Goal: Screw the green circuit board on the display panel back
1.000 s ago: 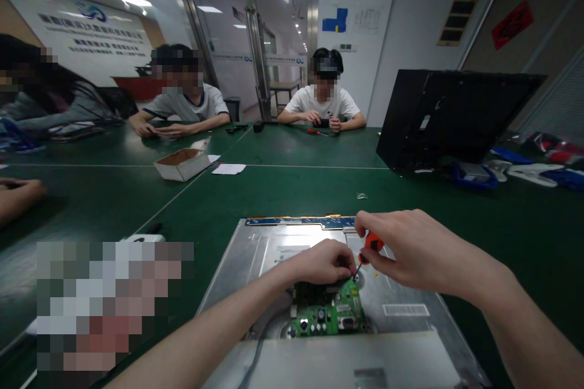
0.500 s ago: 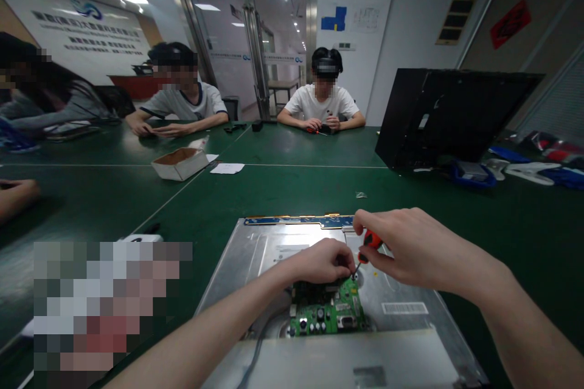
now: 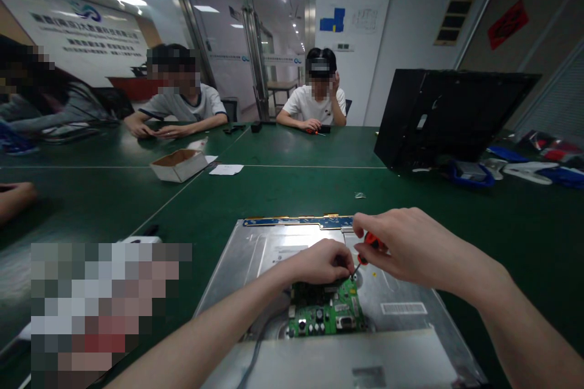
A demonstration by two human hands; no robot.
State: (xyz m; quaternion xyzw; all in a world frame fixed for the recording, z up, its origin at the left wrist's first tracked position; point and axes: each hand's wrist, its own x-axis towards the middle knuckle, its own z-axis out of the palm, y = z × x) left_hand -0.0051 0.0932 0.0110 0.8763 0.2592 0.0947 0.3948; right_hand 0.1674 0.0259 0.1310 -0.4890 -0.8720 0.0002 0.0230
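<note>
My right hand (image 3: 406,249) is closed round a small red-handled screwdriver (image 3: 368,244), its tip pointing down at the far right corner of a green circuit board (image 3: 328,313). My left hand (image 3: 322,262) is curled, fingers pinched on the board's far edge right by the screwdriver tip. The board sits on the silver metal back of a flat panel (image 3: 269,249) lying on the green table (image 3: 274,194). What my left fingers pinch is hidden.
A black monitor shell (image 3: 447,115) stands at the back right with blue and white items (image 3: 474,173) beside it. A small cardboard box (image 3: 177,164) and a paper (image 3: 227,169) lie at mid table. Three people sit on the far side; another person's hand (image 3: 13,197) rests at left.
My hands stay almost still at the board; the screwdriver handle tilts slightly lower. The person at the far end has raised a hand to the head.
</note>
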